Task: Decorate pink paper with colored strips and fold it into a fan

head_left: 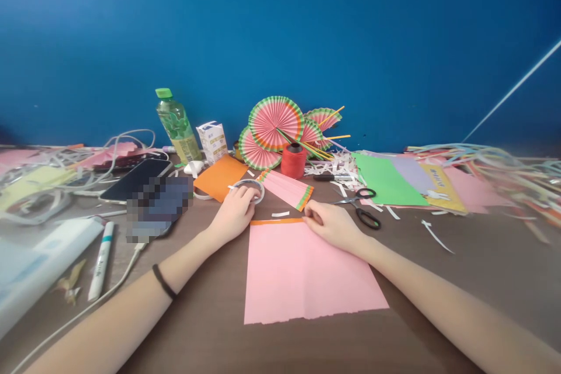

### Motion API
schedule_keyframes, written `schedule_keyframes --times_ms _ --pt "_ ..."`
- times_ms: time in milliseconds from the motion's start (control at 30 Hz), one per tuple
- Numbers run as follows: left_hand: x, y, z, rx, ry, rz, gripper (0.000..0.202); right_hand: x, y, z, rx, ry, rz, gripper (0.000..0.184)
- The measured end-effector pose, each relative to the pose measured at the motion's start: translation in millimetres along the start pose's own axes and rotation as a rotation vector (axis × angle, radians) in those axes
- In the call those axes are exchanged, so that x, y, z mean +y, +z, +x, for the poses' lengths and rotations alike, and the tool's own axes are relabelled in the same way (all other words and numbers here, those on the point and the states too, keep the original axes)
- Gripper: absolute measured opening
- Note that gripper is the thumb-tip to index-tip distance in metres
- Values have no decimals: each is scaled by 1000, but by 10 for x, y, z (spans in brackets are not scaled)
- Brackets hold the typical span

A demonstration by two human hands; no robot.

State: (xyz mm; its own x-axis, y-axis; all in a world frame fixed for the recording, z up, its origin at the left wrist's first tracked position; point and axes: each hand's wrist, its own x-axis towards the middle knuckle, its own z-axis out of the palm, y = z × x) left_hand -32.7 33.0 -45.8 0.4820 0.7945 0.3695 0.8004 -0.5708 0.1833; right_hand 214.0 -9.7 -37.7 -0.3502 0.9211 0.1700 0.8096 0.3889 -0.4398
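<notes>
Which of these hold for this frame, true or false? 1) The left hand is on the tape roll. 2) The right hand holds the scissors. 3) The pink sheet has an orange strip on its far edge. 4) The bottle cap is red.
1) True: the left hand rests on the tape roll.
2) False: the right hand pinches the far corner of the pink sheet; the scissors lie untouched beside it.
3) True: the orange strip runs along that edge.
4) False: the bottle has a green cap.
</notes>
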Motion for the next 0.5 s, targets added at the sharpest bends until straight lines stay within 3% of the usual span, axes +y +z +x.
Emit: schedule_keyframes --times_ms 333,433,500 --pt "-26 -2 9 -14 -28 -40 24 5 4 5 18 22 8 3" --pt "30 -32 5 11 -3 71 25 7 9 7 20 20 10 3" --pt "177 -136 24 77 79 218 28 9 16 10 19 13 9 3"
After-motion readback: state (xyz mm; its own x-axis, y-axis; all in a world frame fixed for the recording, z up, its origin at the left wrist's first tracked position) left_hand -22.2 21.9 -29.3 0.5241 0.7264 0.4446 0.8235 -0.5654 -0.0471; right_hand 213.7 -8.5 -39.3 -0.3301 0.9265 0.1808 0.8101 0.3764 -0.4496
